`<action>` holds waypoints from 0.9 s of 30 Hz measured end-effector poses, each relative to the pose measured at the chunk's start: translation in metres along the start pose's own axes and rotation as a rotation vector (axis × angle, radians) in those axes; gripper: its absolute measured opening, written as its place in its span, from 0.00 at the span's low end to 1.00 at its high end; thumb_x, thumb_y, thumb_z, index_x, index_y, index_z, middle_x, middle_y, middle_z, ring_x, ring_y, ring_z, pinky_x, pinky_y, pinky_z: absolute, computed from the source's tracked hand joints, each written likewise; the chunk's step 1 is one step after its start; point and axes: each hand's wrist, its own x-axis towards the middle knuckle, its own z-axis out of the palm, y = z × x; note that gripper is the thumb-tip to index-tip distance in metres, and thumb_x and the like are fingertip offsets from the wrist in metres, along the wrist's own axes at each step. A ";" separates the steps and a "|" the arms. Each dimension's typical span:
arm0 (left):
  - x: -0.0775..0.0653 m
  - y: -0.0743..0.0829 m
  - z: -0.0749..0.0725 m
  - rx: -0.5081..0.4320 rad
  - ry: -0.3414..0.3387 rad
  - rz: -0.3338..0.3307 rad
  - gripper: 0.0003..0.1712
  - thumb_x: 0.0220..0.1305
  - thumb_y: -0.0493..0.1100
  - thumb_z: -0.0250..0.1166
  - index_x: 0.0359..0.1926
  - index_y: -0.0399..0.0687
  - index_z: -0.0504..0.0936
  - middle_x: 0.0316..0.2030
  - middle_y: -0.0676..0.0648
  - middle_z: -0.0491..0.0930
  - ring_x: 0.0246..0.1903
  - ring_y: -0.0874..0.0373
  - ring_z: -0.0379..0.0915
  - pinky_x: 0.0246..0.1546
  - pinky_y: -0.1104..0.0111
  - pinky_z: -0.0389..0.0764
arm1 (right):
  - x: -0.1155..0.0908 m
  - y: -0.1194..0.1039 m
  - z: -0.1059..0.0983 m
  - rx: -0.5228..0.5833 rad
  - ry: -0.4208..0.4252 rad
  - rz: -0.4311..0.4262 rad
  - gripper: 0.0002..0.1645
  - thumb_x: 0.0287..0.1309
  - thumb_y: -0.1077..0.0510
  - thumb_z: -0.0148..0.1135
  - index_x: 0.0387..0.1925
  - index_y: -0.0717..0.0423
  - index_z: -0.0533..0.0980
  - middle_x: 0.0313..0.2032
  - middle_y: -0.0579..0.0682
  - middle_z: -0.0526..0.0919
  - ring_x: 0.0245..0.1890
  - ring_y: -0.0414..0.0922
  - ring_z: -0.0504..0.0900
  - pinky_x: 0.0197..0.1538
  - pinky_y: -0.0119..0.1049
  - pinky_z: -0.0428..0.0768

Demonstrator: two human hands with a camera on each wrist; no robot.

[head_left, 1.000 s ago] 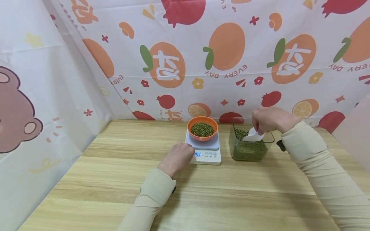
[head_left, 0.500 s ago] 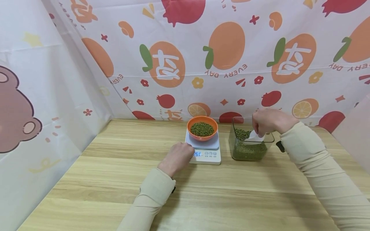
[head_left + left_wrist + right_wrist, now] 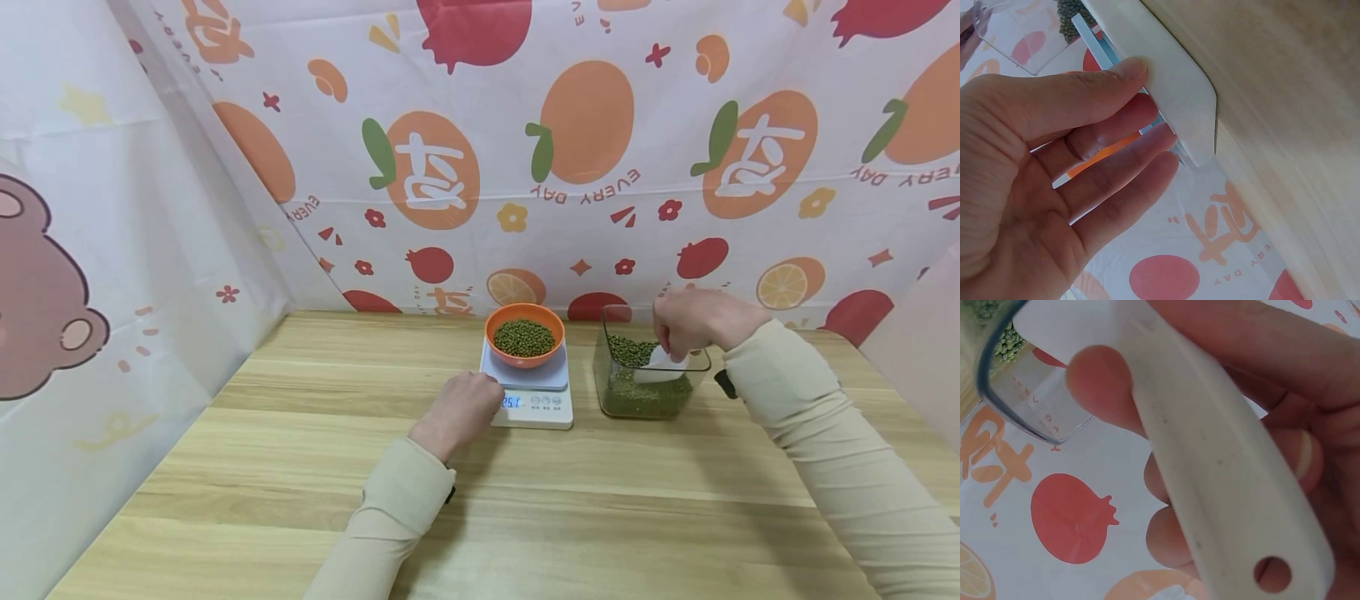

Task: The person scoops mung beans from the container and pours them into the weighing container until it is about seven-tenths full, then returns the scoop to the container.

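My right hand (image 3: 693,318) grips the handle of a white scoop (image 3: 1210,456), with thumb and fingers around it in the right wrist view. In the head view the scoop's blade dips into the green mung beans (image 3: 630,350) inside a clear container (image 3: 610,392). My left hand (image 3: 463,408) touches the front left corner of a white kitchen scale (image 3: 551,417). In the left wrist view its thumb and fairly straight fingers (image 3: 1119,200) rest against the scale's edge. On the scale's platform sits an orange bowl (image 3: 527,362) of mung beans. Blue digits show on the display, partly hidden by my hand.
Scale and container stand side by side near the back of the wooden table (image 3: 300,467), a narrow gap between them. A fruit-printed cloth (image 3: 495,108) hangs directly behind. Another cloth (image 3: 150,250) with a bear print borders the left side.
The scoop has slid slightly to the right and lower among the beans, with my right hand moving down a little. The left hand, scale and bowl look unchanged.
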 end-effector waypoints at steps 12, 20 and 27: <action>-0.001 0.000 0.001 -0.001 0.009 -0.003 0.10 0.46 0.27 0.61 0.16 0.45 0.75 0.15 0.50 0.73 0.14 0.60 0.60 0.15 0.67 0.72 | 0.003 0.001 0.006 0.007 -0.016 -0.024 0.10 0.40 0.67 0.62 0.17 0.47 0.77 0.20 0.43 0.75 0.19 0.41 0.70 0.24 0.37 0.73; -0.001 0.000 0.000 -0.003 0.025 -0.006 0.11 0.45 0.27 0.60 0.15 0.45 0.75 0.14 0.50 0.73 0.13 0.60 0.60 0.15 0.67 0.71 | 0.006 0.005 0.014 0.054 -0.002 -0.033 0.11 0.39 0.69 0.59 0.19 0.50 0.78 0.23 0.44 0.76 0.20 0.42 0.70 0.23 0.35 0.73; -0.001 0.000 0.000 -0.001 0.032 0.006 0.12 0.43 0.26 0.61 0.14 0.46 0.74 0.14 0.51 0.72 0.13 0.60 0.59 0.15 0.67 0.70 | 0.010 0.007 0.022 0.091 0.005 -0.078 0.16 0.34 0.74 0.52 0.15 0.50 0.77 0.18 0.43 0.74 0.17 0.40 0.67 0.20 0.31 0.67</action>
